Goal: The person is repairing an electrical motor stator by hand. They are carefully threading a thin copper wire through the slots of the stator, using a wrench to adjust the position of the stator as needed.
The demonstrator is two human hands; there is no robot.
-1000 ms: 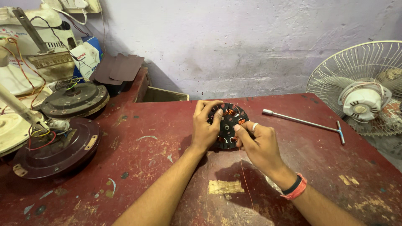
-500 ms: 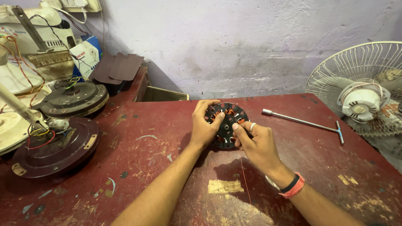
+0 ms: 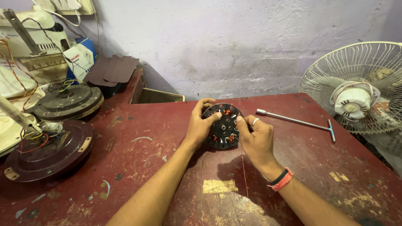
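copper-wound stator point(image 3: 224, 126) stands tilted near the worktop's point(image 3: 138, 159) far edge, your left hand point(image 3: 200, 124) and right hand point(image 3: 256, 138) fingers clasping its rim.

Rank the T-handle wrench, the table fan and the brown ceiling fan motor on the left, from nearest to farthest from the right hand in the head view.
From the right hand:
1. T-handle wrench, lying just to its right on the red table.
2. Table fan, farther right at the table's edge.
3. Brown ceiling fan motor, far across on the left side.
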